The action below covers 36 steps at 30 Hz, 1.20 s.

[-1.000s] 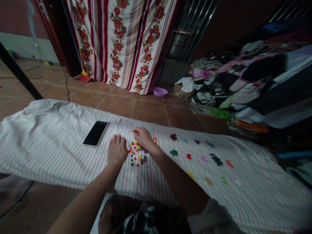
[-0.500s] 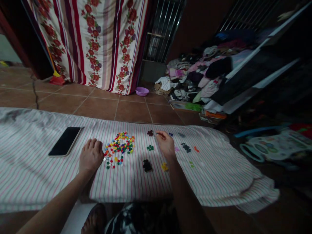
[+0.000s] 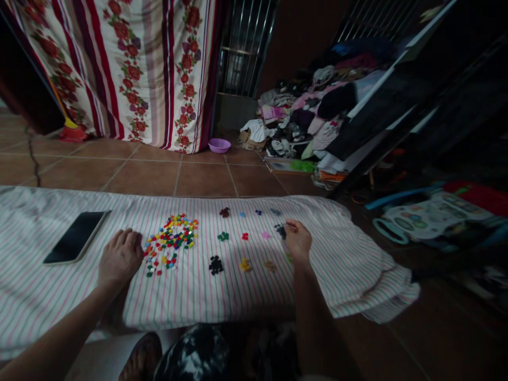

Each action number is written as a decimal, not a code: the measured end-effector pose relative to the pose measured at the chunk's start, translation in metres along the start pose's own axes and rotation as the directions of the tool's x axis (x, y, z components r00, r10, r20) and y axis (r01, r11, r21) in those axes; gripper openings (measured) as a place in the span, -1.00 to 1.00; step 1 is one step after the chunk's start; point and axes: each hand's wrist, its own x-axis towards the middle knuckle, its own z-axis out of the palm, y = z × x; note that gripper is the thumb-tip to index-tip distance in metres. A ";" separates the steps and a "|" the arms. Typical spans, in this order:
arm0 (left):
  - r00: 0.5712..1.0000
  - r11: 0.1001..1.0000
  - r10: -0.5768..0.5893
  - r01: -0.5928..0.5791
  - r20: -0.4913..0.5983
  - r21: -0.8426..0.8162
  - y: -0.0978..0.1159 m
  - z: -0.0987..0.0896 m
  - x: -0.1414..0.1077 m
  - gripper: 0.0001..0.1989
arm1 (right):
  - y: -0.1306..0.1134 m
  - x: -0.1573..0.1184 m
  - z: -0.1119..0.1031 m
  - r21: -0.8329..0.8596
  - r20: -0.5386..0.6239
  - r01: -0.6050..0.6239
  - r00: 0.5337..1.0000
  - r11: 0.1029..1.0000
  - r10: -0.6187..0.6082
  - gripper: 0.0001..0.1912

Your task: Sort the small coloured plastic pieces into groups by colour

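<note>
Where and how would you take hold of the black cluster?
The black cluster is best taken piece by piece, probably pinched by opposite edges, coming from above and the person's side: its small pieces lie low and loose on the striped cloth, bare toward the person, while the yellow cluster sits to the right.

Dim room: brown tiled floor [image 3: 146,177], floral striped curtain [image 3: 154,79], barred window [image 3: 244,58], dark reddish wall [image 3: 293,37].

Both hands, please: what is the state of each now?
Left hand: open, palm down on the striped cloth.
Right hand: partly closed beside the dark grey pieces; holding cannot be told.
</note>
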 end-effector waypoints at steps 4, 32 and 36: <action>1.000 1.000 0.023 -0.023 0.002 -0.004 0.000 -0.001 0.000 -0.63 | 0.001 0.001 -0.003 -0.086 -0.018 -0.008 1.000 0.996 0.007 -0.65; 0.999 0.999 0.043 -0.043 0.007 -0.014 -0.007 0.004 0.001 -0.69 | 0.012 0.003 -0.002 0.020 0.189 -0.030 0.982 0.999 0.025 -0.63; 0.999 0.999 0.034 -0.034 0.007 -0.015 -0.004 0.001 0.002 -0.67 | 0.016 0.003 0.000 0.083 0.193 -0.089 0.979 0.993 0.072 -0.61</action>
